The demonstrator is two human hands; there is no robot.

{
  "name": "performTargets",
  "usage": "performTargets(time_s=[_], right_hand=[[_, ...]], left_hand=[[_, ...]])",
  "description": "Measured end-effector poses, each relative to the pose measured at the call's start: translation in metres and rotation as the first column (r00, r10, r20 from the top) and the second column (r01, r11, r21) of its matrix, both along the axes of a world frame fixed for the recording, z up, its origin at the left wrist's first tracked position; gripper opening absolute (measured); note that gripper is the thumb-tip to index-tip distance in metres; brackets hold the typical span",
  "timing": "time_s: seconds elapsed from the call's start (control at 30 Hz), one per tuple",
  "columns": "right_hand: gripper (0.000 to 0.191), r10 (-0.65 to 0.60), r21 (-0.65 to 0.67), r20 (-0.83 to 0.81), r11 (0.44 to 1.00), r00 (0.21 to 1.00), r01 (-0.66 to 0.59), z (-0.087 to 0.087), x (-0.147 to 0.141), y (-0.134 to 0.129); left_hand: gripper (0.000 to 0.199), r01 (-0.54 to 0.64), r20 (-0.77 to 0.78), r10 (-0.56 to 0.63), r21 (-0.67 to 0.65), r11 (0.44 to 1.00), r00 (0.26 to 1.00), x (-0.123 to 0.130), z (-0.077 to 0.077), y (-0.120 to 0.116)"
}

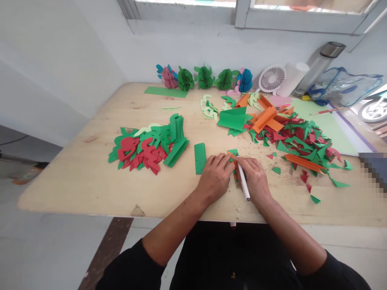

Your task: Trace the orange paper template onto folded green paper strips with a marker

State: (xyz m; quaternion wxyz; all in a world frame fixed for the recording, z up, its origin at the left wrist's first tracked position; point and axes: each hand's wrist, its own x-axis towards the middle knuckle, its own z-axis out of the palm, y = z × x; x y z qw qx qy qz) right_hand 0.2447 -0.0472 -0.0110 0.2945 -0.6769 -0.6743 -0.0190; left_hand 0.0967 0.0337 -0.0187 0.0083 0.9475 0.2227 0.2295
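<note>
My right hand [254,179] is closed around a white pen [242,181], whose upper end points toward the table's front edge. The pen's tip meets a small orange paper piece [232,155] that lies over green paper [233,152]. From the left, the curled fingers of my left hand [215,176] press these layered papers to the table and partly cover them. Just beyond my left hand lies a folded green paper strip [200,158]. What my right fingertips touch beneath the pen is hidden.
Cut green and red paper shapes [145,149] are piled on the left. Paper scraps [302,139] and folded orange strips [266,119] spread over the right. Along the wall stand several paper figures [205,76], a small white fan [272,78] and a bottle [320,66].
</note>
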Motion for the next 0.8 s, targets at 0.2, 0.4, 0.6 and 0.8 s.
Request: performTargets(time_s=[0.2, 0.4, 0.6, 0.8], right_hand=[[0.036, 0.009, 0.005, -0.010, 1.000, 1.000, -0.009, -0.0004, 0.0003, 0.0004], [0.034, 0.001, 0.006, -0.012, 1.000, 1.000, -0.001, 0.0014, -0.0010, 0.0007], [0.034, -0.007, -0.002, -0.016, 1.000, 1.000, 0.007, 0.0030, -0.0021, 0.0000], [0.031, -0.013, -0.002, -0.005, 1.000, 1.000, 0.013, 0.0016, -0.0022, 0.0002]], left_hand=[[0.025, -0.005, -0.010, 0.005, -0.002, 1.000, 1.000, -0.0007, 0.0008, -0.0008], [0.027, -0.007, -0.009, 0.007, -0.004, 1.000, 1.000, -0.0002, 0.0017, -0.0012], [0.028, -0.006, -0.012, 0.006, -0.023, 1.000, 1.000, -0.0010, 0.0019, -0.0009], [0.027, -0.004, 0.017, 0.006, -0.082, 0.997, 1.000, -0.0012, 0.0023, 0.0005]])
